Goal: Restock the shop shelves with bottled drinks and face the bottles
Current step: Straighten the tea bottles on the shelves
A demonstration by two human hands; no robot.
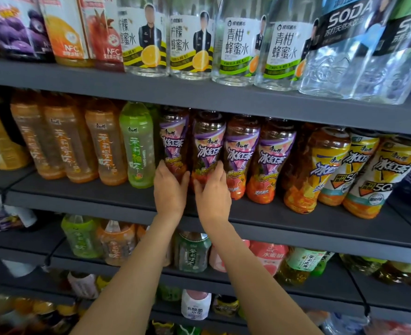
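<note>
Head view: on the dark grey middle shelf (103,201), the left hand (169,189) wraps the base of one purple-labelled iced tea bottle (174,143). The right hand (211,192) curls round its right-hand twin bottle (208,151). Facing seems under way; next, likely turning labels forward, level with the row.

On the middle shelf (272,213) stand four purple-labelled iced tea bottles (240,151), three yellow-labelled iced tea bottles (383,175), three orange jasmine tea bottles (66,139) and one green tea bottle (137,143). The top shelf (199,93) shows two lemon honey water bottles (146,42), two green citrus honey water bottles (238,44) and two soda water bottles (339,44). Two hands are in view, the left hand (169,189) and the right hand (213,192).
</note>
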